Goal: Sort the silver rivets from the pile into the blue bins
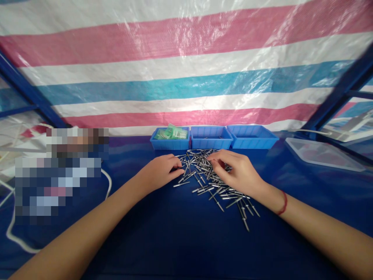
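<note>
A loose heap of silver blind rivets [204, 171] lies on the dark blue table, with several strays toward its front right. At its left edge is my left hand [163, 173], fingers curled and thumb held near them; whatever lies between them is too small to make out. My right hand [239, 171] reaches over the right side of the heap. Its thumb and index finger pinch together at a rivet, and the palm hides some of those beneath.
Behind the heap stand three blue bins: the left bin [170, 144] holds green-marked packets [173, 133], the middle bin [211, 144] a few small pieces, then the right bin [253, 143]. A clear plastic lid [323, 154] lies right; a white cable [108, 179] runs left, beside a blurred patch.
</note>
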`<state>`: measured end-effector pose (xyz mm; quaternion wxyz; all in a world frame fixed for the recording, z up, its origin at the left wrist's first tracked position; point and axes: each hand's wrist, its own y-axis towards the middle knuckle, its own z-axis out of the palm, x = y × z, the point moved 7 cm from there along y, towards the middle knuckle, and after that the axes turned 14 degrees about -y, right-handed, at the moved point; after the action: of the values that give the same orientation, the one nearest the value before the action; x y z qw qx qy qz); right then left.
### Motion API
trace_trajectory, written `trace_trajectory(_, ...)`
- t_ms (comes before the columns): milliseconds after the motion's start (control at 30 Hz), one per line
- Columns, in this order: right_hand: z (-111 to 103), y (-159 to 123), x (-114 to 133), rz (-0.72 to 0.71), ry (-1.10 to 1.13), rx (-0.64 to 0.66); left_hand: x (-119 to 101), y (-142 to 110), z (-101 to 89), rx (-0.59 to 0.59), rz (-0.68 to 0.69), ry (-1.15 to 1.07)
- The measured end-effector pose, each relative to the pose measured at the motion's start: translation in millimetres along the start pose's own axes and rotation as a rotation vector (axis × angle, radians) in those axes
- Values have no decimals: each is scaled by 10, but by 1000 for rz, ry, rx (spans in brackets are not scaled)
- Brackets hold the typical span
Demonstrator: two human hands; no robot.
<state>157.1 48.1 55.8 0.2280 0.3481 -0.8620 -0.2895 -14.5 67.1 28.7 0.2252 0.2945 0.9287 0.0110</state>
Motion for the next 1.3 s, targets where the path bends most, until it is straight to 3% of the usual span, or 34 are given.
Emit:
trace_trajectory(400,53,-4,38,-12,-3,54,-51,17,50,-88,-9,53)
trace_trajectory(667,94,-4,64,-43,-15,92,-66,-9,24,-76,-43,84)
trace_trajectory(833,20,9,157,-28,29,17,-226,-39,-84,-260,-95,-325)
trace_trajectory(1000,-4,-10,170,188,250,-34,-402,-60,93,-235,-110,-780)
trace_trajectory(1133,37,-31,148,278,351,-30,-398,-86,158,-281,-128,-825)
trace_trajectory(1300,56,-30,161,236,368,-3,-384,-77,157,-272,-108,-787)
